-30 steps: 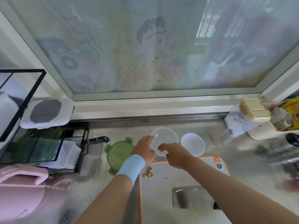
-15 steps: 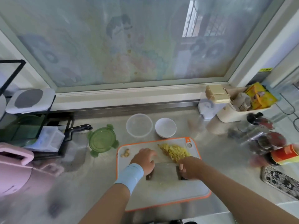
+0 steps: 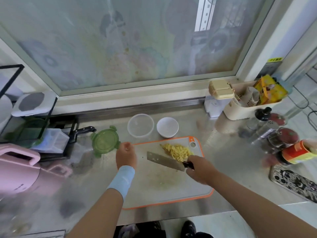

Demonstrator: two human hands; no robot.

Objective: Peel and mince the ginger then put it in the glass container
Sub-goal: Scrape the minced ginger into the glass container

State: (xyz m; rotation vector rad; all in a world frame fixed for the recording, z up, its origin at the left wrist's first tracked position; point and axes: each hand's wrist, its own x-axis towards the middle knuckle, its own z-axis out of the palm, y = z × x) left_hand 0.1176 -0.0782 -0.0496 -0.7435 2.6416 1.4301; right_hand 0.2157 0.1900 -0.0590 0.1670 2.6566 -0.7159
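A pile of yellow minced ginger (image 3: 176, 150) lies at the far right of the orange-rimmed cutting board (image 3: 180, 191). My right hand (image 3: 199, 170) grips the black handle of a cleaver (image 3: 164, 160), whose blade lies low over the board just left of the pile. My left hand (image 3: 126, 154), in a blue wristband, has its fingers curled down at the board's far left corner, over the small ginger scraps, which it hides. The round glass container (image 3: 140, 125) stands empty behind the board, apart from both hands.
A white bowl (image 3: 167, 127) sits right of the container, a green lid (image 3: 105, 141) left of it. A black rack with a knife (image 3: 84, 130) and a pink appliance (image 3: 18, 170) fill the left. Jars and bottles (image 3: 281, 136) crowd the right, a patterned mat (image 3: 295, 182) near the edge.
My right hand has lifted the cleaver off the board and now holds it by the handle. My left hand moved from the blade to the board's far left corner.
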